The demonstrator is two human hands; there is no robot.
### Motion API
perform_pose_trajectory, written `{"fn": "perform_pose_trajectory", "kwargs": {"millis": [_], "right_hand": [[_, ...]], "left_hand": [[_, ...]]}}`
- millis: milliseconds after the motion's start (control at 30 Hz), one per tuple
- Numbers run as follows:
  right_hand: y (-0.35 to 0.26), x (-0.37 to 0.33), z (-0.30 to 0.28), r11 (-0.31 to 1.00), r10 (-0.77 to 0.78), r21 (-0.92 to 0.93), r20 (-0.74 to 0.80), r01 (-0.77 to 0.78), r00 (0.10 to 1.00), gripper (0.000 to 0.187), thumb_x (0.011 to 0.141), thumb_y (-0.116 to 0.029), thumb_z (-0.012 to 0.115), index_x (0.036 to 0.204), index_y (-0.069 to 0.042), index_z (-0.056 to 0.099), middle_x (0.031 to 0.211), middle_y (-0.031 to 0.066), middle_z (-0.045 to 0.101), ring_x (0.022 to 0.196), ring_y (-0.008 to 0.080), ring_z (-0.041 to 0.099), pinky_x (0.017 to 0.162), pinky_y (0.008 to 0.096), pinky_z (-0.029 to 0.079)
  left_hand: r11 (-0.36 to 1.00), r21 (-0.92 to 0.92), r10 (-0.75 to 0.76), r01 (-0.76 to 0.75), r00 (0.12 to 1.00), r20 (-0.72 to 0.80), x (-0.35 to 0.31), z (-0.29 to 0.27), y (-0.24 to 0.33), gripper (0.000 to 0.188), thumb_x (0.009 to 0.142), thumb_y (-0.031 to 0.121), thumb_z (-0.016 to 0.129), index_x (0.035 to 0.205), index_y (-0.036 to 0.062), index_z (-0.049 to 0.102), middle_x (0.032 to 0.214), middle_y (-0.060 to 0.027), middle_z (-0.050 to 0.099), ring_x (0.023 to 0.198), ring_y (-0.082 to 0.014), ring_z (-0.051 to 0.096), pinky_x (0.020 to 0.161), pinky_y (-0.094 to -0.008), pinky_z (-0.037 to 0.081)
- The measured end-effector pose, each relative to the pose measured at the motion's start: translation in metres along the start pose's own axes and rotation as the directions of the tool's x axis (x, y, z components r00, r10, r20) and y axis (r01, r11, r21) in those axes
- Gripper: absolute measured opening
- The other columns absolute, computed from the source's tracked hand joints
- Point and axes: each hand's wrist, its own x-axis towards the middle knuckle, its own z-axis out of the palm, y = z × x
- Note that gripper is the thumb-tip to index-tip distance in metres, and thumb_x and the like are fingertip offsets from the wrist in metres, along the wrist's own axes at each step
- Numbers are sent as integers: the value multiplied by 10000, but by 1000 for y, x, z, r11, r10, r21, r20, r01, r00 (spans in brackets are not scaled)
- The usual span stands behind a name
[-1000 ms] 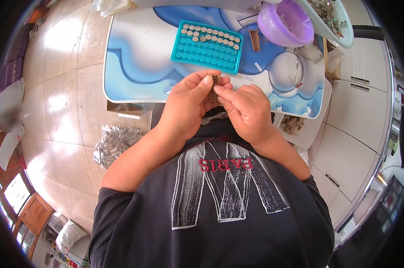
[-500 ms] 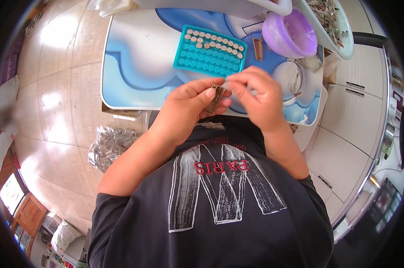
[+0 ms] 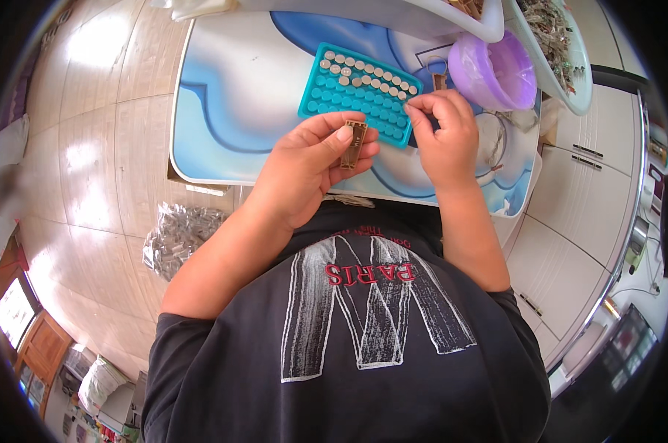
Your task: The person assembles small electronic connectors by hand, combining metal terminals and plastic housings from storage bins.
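Note:
My left hand [image 3: 312,155] grips a small brown rectangular casing [image 3: 354,144] between thumb and fingers, its hollow side turned up. Just beyond it lies a teal tray [image 3: 309,94] of round pockets. Silvery discs [image 3: 378,71] fill pockets in its upper rows, while the lower rows show bare teal rounds. At the tray's right edge, my right hand [image 3: 446,136] has its thumb and forefinger pinched together; whatever is between the tips is too small to make out. A second brown casing [image 3: 439,80] with a thin wire loop lies behind the right fingers, partly hidden.
A purple bowl [image 3: 489,74] lined with clear plastic stands at the back right. Beside it a pale basin [image 3: 581,74] holds many small metallic parts. Thin wire [image 3: 494,140] lies coiled on the table's right. A clear bag of grey pieces [image 3: 179,240] sits on the floor at left.
My right hand has left the casing and moved out to the tray's right edge. The left hand still holds the casing, slightly farther from my body. The view has shifted a little.

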Motion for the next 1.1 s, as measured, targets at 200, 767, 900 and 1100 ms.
{"fn": "perform_pose_trajectory", "kwargs": {"millis": [200, 767, 900, 1100], "right_hand": [[-39, 0, -3, 952, -168, 260, -8, 164, 986, 147, 660, -35, 715, 726, -47, 585, 720, 61, 569, 671, 253, 552, 596, 346, 436], [-28, 8, 3, 961, -190, 210, 15, 183, 982, 121, 695, -58, 705, 802, -48, 651, 739, 65, 572, 689, 255, 552, 617, 349, 446], [-12, 18, 14, 986, -164, -24, -21, 164, 986, 118, 695, -81, 706, 808, -78, 672, 773, 47, 573, 724, 242, 544, 642, 345, 445], [-11, 20, 15, 977, -206, -67, -11, 204, 979, 116, 670, -92, 719, 762, -73, 652, 771, 38, 572, 730, 236, 538, 647, 344, 438]], "left_hand": [[999, -49, 0, -1, 1000, -27, 2, 1, 0, 285, 944, 133, 491, 1162, -50, 484, 1037, -121, 602, 928, -199, 615, 870, -325, 512], [1000, -19, 2, -3, 1000, -28, 2, 1, -2, 281, 948, 145, 485, 1170, -26, 497, 1072, -113, 600, 956, -188, 606, 888, -324, 495], [1000, -15, -1, 1, 999, -36, 3, 1, -1, 302, 952, 157, 476, 1190, -27, 493, 1092, -135, 604, 986, -215, 611, 900, -341, 495], [999, -39, 5, -7, 999, -37, 4, 1, -1, 298, 952, 155, 473, 1187, -27, 495, 1087, -137, 606, 984, -214, 613, 896, -337, 497]]}}
